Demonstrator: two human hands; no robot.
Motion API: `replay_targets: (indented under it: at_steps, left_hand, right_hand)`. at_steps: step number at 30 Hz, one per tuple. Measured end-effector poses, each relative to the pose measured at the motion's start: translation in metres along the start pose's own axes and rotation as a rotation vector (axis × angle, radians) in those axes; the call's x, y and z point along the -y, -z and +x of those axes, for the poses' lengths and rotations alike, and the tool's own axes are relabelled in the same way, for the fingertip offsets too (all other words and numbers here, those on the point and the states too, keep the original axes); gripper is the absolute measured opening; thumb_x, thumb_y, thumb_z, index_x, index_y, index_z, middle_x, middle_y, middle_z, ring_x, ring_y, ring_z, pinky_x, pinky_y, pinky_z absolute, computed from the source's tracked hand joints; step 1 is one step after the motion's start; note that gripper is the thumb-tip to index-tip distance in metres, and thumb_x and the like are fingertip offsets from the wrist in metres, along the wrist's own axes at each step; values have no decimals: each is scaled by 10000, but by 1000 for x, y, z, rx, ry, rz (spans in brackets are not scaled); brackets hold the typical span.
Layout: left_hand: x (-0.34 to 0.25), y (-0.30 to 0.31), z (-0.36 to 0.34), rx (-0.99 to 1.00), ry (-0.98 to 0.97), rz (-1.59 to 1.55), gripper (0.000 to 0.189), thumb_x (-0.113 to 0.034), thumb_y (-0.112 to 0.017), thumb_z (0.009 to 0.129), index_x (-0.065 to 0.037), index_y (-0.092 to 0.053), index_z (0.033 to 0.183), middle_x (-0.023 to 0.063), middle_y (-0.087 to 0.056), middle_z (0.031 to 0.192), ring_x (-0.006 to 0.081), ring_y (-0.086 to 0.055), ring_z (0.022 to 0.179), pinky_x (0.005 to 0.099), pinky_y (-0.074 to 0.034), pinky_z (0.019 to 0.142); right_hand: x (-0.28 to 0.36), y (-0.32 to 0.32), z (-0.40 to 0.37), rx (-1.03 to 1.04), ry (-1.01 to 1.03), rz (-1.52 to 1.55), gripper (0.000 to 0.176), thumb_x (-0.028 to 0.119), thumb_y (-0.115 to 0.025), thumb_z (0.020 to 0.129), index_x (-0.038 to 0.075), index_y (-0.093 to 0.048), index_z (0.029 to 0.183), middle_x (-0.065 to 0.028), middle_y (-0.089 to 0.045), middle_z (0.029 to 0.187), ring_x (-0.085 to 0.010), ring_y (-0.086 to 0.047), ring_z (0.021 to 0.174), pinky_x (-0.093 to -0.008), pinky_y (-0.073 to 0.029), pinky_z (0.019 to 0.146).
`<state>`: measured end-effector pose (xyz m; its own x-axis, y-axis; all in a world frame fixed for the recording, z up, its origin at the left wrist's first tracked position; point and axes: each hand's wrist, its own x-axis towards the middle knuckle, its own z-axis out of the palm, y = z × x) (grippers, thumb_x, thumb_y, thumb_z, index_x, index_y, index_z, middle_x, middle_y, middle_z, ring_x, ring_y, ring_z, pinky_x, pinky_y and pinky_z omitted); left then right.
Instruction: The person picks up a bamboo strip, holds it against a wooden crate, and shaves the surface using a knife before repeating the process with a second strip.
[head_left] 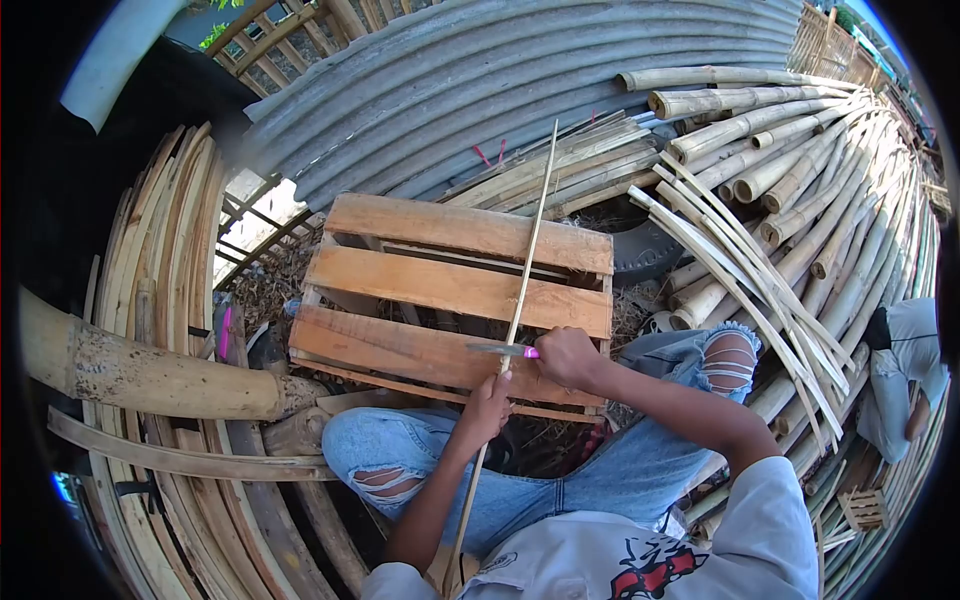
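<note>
A long thin bamboo strip point(532, 235) runs from between my legs up across a slatted wooden crate point(400, 275). My left hand point(484, 412) is closed around the strip near the crate's front edge. In my right hand point(568, 360) is a knife point(497, 349) with a pink handle, held with the fingers wrapped round it. Its blade lies across the strip just above my left hand, and seems to touch it. Part of the knife's handle is hidden inside my right fist.
Split bamboo strips point(155, 250) are piled at left beside a thick bamboo pole point(180, 375). Corrugated sheeting point(480, 80) stands behind the crate. Bamboo poles point(800, 170) and pale strips point(750, 270) lie at right, near a tyre point(645, 250). Another person point(905, 370) is at far right.
</note>
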<state>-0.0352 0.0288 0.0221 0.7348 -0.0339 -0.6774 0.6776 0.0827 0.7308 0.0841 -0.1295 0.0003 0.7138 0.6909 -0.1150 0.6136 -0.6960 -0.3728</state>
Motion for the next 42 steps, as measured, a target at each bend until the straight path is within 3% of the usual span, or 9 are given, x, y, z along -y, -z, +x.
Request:
replay_targets:
  at_steps: [2, 5, 13, 17, 20, 25, 28, 33, 42]
  left_hand:
    - [23, 2, 11, -106, -165, 195, 360, -424, -374, 972, -116, -362, 786, -39, -318, 522, 49, -315, 378, 216, -260, 321]
    - [-1, -9, -8, -54, -49, 123, 357, -419, -372, 972, -115, -367, 785, -34, -323, 521, 52, -319, 376, 219, -264, 322]
    - [7, 3, 0, -34, -14, 78, 382, -442, -376, 968, -103, -374, 791, -35, -324, 527, 52, -317, 379, 220, -264, 322]
    - [15, -7, 0, -83, -184, 230, 368, -426, -363, 977, -103, -373, 802, -36, -320, 533, 52, -317, 387, 218, -269, 328]
    - [0, -11, -8, 53, 29, -21, 367, -430, -361, 977, -121, -357, 781, -41, -313, 528, 51, -312, 384, 214, -268, 326]
    - [4, 1, -2, 11, -35, 63, 374, -439, -359, 975, -121, -362, 779, -44, -316, 518, 54, -325, 383, 213, -273, 329]
    - [10, -3, -7, -50, -91, 239, 395, -432, -356, 978, -79, -400, 805, -18, -361, 533, 77, -369, 412, 242, -313, 370]
    - [-3, -7, -4, -15, 57, 139, 433, -394, -355, 981, -8, -441, 802, 71, -445, 550, 184, -456, 472, 349, -401, 488]
    - [-8, -9, 16, -17, -90, 142, 398, -412, -360, 977, -46, -451, 851, -7, -380, 543, 103, -407, 433, 271, -346, 405]
  right_hand:
    - [-20, -5, 13, -47, -68, -21, 264, 227, -551, 770, 3, -656, 679, -223, -626, 668, -372, -644, 651, -453, -520, 595]
    - [-88, 16, 48, -226, -457, -10, 283, 239, -541, 784, -5, -656, 699, -231, -629, 689, -385, -645, 680, -451, -525, 612]
    - [-5, 12, 5, 116, -14, 2, 281, 241, -539, 787, -7, -654, 721, -251, -627, 726, -397, -637, 712, -470, -514, 659]
    - [-93, 25, 51, -218, -446, -12, 275, 217, -511, 795, -7, -652, 721, -238, -633, 729, -402, -636, 687, -459, -523, 622]
    - [-96, 28, 48, -197, -380, 39, 285, 217, -501, 801, -15, -651, 729, -246, -632, 742, -409, -635, 706, -470, -521, 640]
    - [-29, 8, 27, 2, -98, 91, 326, 249, -525, 809, -42, -648, 730, -283, -619, 749, -423, -630, 729, -488, -508, 710]
    - [-70, 17, 53, -179, -409, 30, 300, 229, -524, 807, -20, -647, 693, -249, -628, 721, -393, -642, 682, -480, -523, 616]
    - [-72, 13, 50, -163, -266, 19, 300, 230, -520, 800, -19, -643, 688, -255, -627, 726, -410, -637, 685, -488, -513, 643]
    - [-56, 29, 60, -141, -272, -81, 265, 239, -570, 732, -3, -675, 710, -231, -639, 721, -382, -647, 693, -452, -519, 627]
